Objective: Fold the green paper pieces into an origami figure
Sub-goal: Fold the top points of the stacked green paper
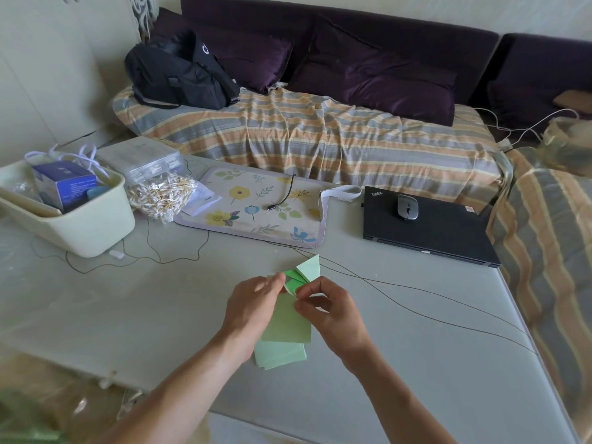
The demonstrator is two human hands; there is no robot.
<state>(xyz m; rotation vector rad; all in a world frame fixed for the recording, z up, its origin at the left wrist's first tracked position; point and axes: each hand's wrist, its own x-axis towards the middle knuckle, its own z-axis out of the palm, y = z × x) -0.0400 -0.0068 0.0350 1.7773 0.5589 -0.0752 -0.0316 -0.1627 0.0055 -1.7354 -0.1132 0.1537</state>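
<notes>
Folded green paper (296, 280) pinched between fingers (282, 278) of both hands.

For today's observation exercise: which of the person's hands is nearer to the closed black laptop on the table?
Right. The right hand pinches the green paper pieces, on the same side as the laptop, which lies beyond it. The left hand grips the paper's other side, farther off.

Folded green piece (299, 280) mostly hidden behind left hand (253, 302) and right hand (330, 307); fold shape unreadable. Basket (96, 232) cut by left edge. Box (64, 184) text too small.
</notes>
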